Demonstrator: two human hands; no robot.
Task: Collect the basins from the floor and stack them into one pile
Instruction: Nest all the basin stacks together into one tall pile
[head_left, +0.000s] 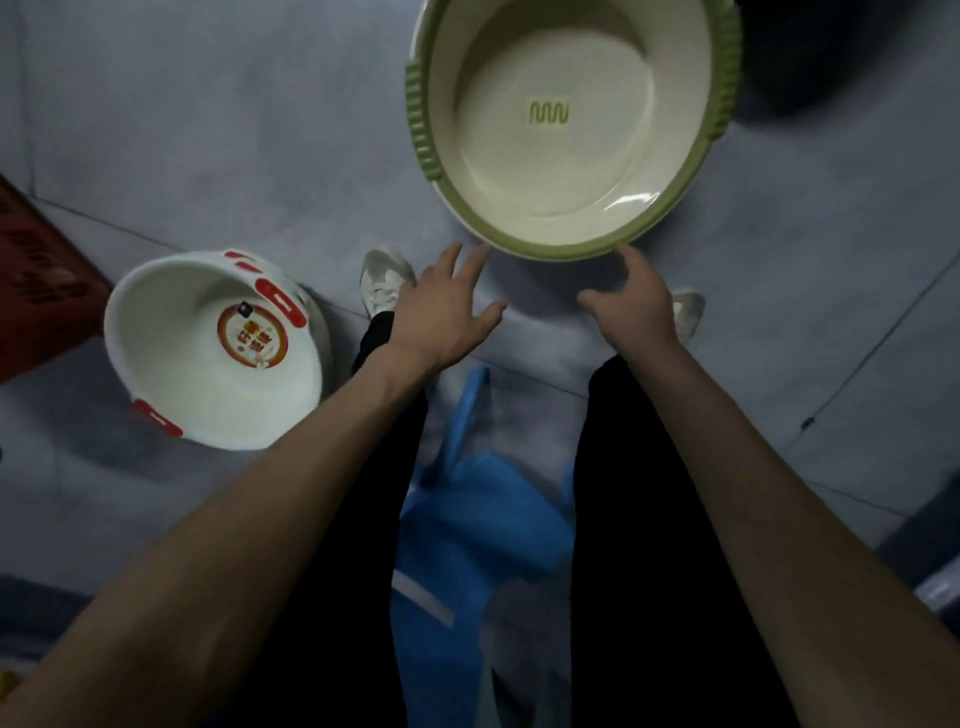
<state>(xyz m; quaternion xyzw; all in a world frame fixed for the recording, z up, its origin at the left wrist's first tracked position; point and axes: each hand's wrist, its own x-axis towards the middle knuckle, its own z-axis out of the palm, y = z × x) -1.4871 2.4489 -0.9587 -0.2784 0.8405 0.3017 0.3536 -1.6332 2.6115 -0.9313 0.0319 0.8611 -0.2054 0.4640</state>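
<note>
Blue cloth (483, 519), nearest, between the legs. White basin (208, 374) with red grips, upright on the floor (208, 130) at left, apart from both hands. Left hand (441, 306), fingers spread, and right hand (636, 304), fingers loosely curled, both empty, fingertips at the near rim of the green-rimmed basin (566, 156) on the floor ahead.

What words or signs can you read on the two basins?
No words can be read in this picture.
Wavy line sign, green, not letters: on the inside bottom of the green basin.
Round sticker inside the white basin: has red and orange characters, too blurred to read.
Red handles on the white basin: tiny white print, too blurred to read.
</note>
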